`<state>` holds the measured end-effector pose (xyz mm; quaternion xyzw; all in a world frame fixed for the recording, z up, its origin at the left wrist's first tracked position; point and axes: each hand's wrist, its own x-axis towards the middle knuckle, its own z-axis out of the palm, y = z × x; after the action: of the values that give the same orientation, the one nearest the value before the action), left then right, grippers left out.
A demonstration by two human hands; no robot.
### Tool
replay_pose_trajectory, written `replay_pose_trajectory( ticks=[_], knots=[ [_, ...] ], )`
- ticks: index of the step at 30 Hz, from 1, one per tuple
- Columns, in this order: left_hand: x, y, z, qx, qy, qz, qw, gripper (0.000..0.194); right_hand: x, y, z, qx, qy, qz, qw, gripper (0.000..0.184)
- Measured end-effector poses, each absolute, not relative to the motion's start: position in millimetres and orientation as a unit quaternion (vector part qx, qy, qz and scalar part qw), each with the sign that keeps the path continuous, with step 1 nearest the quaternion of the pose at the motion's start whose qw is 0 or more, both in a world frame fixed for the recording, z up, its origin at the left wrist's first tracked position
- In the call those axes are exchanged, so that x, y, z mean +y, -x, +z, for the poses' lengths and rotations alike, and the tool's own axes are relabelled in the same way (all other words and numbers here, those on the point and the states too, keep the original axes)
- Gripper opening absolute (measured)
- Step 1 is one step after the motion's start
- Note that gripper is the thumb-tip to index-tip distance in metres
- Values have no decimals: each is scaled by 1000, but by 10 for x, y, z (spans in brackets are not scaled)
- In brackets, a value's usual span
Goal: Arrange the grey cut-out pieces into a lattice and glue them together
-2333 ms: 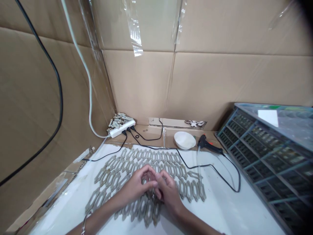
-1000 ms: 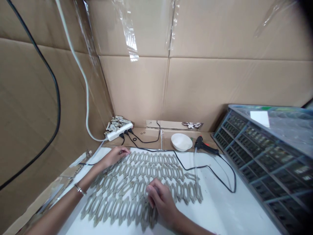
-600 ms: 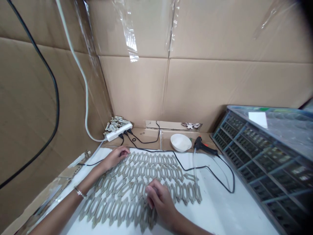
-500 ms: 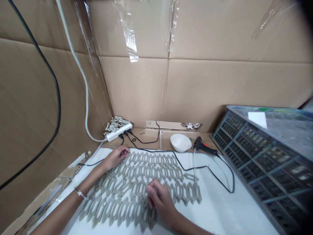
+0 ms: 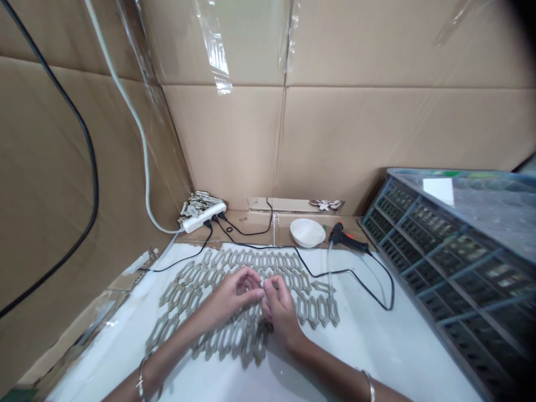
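Observation:
Rows of flat grey-brown elongated rings with pointed ends [image 5: 314, 310] lie on the white tabletop. My left hand [image 5: 242, 289] is over the middle of these rows, its fingers curled and its thumb reaching toward the other hand's fingertips. Meeting it there, my right hand [image 5: 280, 307] has thumb and fingers pinched together. Whatever is between the fingertips of the two hands is too small or hidden to name. Both hands and forearms cover part of the middle rows.
A white power strip [image 5: 204, 218] with plugged cords sits at the back left beside a pile of small pieces [image 5: 200, 203]. Toward the back right are a white bowl [image 5: 307, 232] and a black glue gun [image 5: 347, 239] with its cord. A grey plastic crate [image 5: 422, 251] stands at right.
My left hand has come from the far left rows to the middle, meeting my right hand. My right hand has risen slightly away from the front rows. The view has shifted a little.

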<state>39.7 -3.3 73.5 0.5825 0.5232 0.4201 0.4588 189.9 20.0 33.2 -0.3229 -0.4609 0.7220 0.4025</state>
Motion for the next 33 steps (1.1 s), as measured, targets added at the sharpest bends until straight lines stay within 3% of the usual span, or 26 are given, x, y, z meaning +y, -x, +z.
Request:
replay_pose_trajectory(
  ticks=[5, 11, 16, 23, 33],
  knots=[
    [-22, -452, 600, 507, -518, 408, 555, 34, 174, -1896, 357, -450, 323, 727, 406, 48],
    [-113, -407, 605, 488, -505, 416, 578, 37, 142, -1930, 386, -494, 292, 732, 367, 38],
    [-141, -324, 637, 521, -512, 405, 550, 39, 141, -1950, 405, -471, 254, 781, 322, 22],
    [-138, -289, 610, 547, -482, 448, 517, 40, 159, -1912, 353, -519, 271, 742, 327, 32],
    [-134, -266, 652, 581, -449, 518, 440, 35, 186, -1925, 364, -544, 311, 706, 330, 33]
  ],
)
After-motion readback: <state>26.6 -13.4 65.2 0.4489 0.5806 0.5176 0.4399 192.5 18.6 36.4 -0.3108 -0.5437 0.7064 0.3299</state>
